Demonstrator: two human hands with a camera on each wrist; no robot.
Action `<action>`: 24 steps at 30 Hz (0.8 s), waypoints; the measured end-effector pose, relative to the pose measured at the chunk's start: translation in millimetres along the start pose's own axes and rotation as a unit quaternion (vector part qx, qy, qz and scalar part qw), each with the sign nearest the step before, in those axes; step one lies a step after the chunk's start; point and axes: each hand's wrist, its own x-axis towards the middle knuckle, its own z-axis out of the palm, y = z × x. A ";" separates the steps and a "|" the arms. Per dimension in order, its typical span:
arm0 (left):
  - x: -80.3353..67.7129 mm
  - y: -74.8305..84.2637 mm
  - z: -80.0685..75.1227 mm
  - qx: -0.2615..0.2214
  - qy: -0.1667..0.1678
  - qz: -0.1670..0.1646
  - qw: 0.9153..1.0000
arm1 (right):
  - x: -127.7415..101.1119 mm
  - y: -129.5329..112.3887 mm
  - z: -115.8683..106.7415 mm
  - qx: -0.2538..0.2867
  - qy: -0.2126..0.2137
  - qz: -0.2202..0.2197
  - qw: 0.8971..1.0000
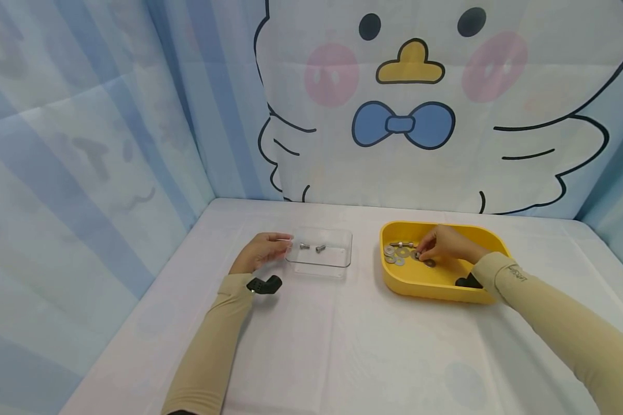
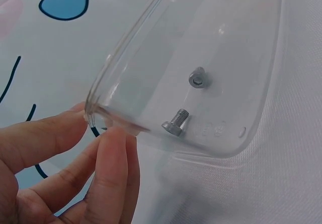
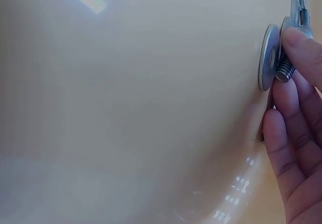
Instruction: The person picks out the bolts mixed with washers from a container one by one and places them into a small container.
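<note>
Fingertips of the right hand point(image 1: 449, 243) pinch a threaded bolt point(image 3: 285, 69) that stands just beside a flat washer point(image 3: 268, 57) on the floor of the yellow tray point(image 1: 493, 236); the remaining fingers are curled loosely below the bolt. A small heap of washers point(image 1: 397, 253) and at least one more bolt lies in the left half of the tray, touching or just beside the pinched piece, so several pieces are left in it. The left hand point(image 1: 262, 252) rests at the left end of the clear plastic tray point(image 1: 342, 264), thumb and forefinger set narrowly on its rim point(image 2: 90, 110) as if to steady it; its other fingers hold nothing. Two short bolts point(image 2: 176, 122) already lie inside the clear plastic tray, apart from each other and near its middle; no washer shows there. Judged from this, two pieces have been moved and the third bolt is gripped but not yet lifted clear. Both trays sit toward the far edge of the tabletop point(image 1: 342, 357), near each other with a bare strip between them. The yellow tray's raised wall and the clear tray's right rim are the edges in between. Open cloth runs toward the near edge, and the printed backdrop point(image 1: 420, 115) closes the far edge.
</note>
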 end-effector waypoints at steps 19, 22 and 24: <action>1.4 -0.5 -0.6 0.002 0.006 -0.003 1.000 | -9.2 -2.0 -9.3 0.084 -0.006 0.027 0.996; 0.7 0.2 -0.6 0.000 0.008 -0.006 1.000 | -10.3 -2.6 -9.9 0.098 0.002 0.030 0.995; 0.3 0.3 -0.7 0.000 0.008 -0.006 1.000 | -10.9 -3.6 -10.7 0.105 0.007 0.028 0.994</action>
